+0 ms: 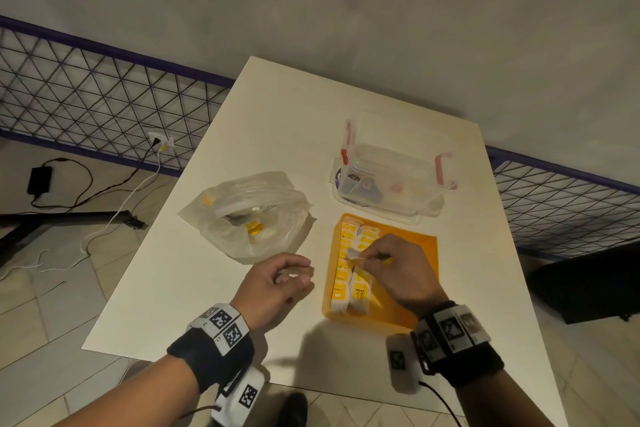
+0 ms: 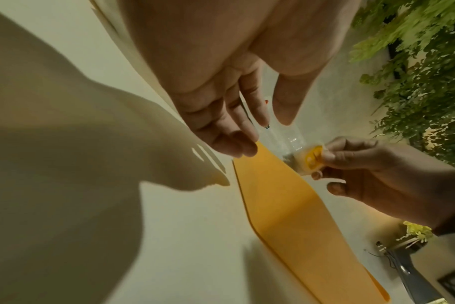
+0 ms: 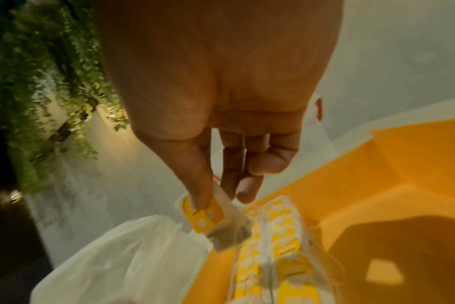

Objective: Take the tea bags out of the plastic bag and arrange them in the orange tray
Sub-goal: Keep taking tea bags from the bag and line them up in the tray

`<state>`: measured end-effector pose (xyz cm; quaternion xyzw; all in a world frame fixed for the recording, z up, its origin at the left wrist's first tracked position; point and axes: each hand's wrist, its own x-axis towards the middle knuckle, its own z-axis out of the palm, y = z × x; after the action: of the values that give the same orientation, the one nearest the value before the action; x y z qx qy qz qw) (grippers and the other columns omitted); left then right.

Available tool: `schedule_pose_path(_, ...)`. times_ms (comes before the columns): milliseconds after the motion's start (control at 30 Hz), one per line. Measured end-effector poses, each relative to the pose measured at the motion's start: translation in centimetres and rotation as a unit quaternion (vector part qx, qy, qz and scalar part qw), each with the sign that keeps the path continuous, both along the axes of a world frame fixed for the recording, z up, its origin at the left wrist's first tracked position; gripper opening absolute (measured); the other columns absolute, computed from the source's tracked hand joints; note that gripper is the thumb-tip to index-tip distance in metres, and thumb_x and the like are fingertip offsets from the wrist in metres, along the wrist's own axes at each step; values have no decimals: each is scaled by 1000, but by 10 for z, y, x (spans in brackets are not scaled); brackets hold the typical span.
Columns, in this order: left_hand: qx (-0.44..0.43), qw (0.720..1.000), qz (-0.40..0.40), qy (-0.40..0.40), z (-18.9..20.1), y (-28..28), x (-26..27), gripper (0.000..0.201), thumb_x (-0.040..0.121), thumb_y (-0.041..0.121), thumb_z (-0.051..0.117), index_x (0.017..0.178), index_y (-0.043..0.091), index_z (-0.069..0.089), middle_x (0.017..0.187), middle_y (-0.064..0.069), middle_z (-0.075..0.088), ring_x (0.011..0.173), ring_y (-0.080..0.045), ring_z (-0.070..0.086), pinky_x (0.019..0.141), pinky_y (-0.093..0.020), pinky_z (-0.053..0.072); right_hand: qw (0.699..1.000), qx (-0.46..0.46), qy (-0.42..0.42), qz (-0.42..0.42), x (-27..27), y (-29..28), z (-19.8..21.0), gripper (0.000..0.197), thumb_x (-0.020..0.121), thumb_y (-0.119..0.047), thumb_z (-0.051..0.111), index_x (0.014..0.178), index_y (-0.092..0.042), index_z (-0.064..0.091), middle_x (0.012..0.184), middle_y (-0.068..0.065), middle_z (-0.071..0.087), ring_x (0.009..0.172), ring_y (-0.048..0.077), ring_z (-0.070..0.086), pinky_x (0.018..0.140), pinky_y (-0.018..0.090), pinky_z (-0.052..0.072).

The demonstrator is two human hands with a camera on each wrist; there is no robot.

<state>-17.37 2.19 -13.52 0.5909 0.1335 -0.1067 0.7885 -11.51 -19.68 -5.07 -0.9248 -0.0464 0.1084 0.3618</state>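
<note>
The left hand (image 1: 277, 282) hovers empty over the white table (image 1: 277, 121), just left of the orange tray (image 1: 412, 253), with its fingers loosely curled and a gap between thumb and fingertips. The right hand (image 1: 398, 267) is above the tray, thumb and forefinger pinching one tea bag (image 3: 216, 218) by its yellow tag; the pouch hangs below the fingers, and the other fingers are relaxed. Under it, along the left side of the tray, two rows of tea bags (image 1: 349, 274) lie packed side by side with their yellow tags up; the right part of the tray floor is bare. The plastic bag (image 1: 249, 215) lies crumpled and open on the table to the left of the tray, apart from it, with at least one yellow-tagged tea bag (image 1: 254, 229) visible inside. Beyond the tray, just past its far edge, stands a clear lidded box (image 1: 391, 166) with red clips.
</note>
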Motion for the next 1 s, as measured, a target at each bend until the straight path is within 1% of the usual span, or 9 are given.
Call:
schedule_pose_path(67, -55, 998, 13, 21, -9, 1, -2, 24, 79, -8, 73, 102, -9, 67, 87, -25, 68, 80, -23, 68, 75, -30, 58, 999, 9, 26, -47, 2, -15, 0, 12, 82, -21, 77, 72, -25, 72, 81, -8, 69, 80, 5, 61, 67, 19, 45)
schedule_pose_path(133, -58, 998, 20, 27, -15, 5, -4, 23, 78, -4, 72, 101, -9, 68, 92, -33, 67, 83, -35, 63, 78, -39, 56, 998, 10, 49, -43, 0, -29, -1, 11, 84, -18, 74, 74, -22, 72, 77, -2, 71, 74, 11, 62, 64, 22, 45)
schedule_pose_path(267, -28, 999, 7, 19, -19, 11, -6, 19, 82, -3, 69, 100, -9, 68, 83, -27, 66, 71, -30, 61, 67, -31, 52, 992, 10, 129, -7, -6, -40, -9, 12, 87, -9, 70, 76, -14, 70, 64, 7, 66, 55, 7, 59, 56, 27, 45)
schedule_pose_path(333, -5, 1000, -4, 15, -21, 14, -7, 27, 78, 9, 69, 100, -5, 70, 84, -26, 69, 70, -28, 61, 61, -28, 49, 986, 26, 165, -7, -8, -39, -16, 10, 86, -5, 69, 77, -10, 69, 62, 9, 66, 56, 10, 61, 55, 28, 46)
schedule_pose_path(433, 20, 999, -19, 19, -23, 18, -7, 29, 76, 18, 68, 101, 1, 72, 85, -21, 71, 71, -27, 63, 58, -30, 44, 981, 41, 189, 17, -10, -35, -24, 10, 84, -13, 70, 82, -3, 70, 73, 19, 72, 63, 18, 65, 54, 29, 48)
schedule_pose_path(567, 35, 999, -24, 22, -23, 22, -7, 29, 76, 19, 67, 100, 2, 72, 83, -17, 71, 70, -25, 64, 59, -30, 44, 975, 0, 221, 33, -9, -28, -27, 13, 91, -5, 60, 83, -3, 70, 70, 10, 71, 63, 16, 67, 55, 30, 53)
schedule_pose_path(667, 22, 999, -15, 29, -26, 22, -8, 28, 76, 18, 68, 99, 2, 72, 83, -19, 71, 71, -28, 62, 59, -30, 42, 968, -35, 245, 37, -7, -25, -30, 20, 91, -4, 53, 81, -6, 71, 76, 14, 71, 66, 22, 66, 59, 35, 55)
schedule_pose_path(767, 5, 999, -2, 41, -26, 21, -9, 28, 76, 15, 68, 99, 0, 72, 84, -22, 70, 71, -29, 60, 58, -29, 41, 966, -39, 256, 31, -4, -22, -32, 18, 91, -5, 56, 83, -6, 72, 82, 17, 73, 70, 26, 69, 62, 37, 57)
schedule_pose_path(1000, -3, 998, 14, 55, -23, 22, -10, 22, 75, 15, 70, 95, 5, 75, 84, -21, 71, 73, -30, 60, 63, -33, 40, 968, -50, 244, -1, -7, -16, -35, 8, 88, -6, 61, 88, -6, 69, 73, 8, 73, 61, 17, 70, 52, 28, 54)
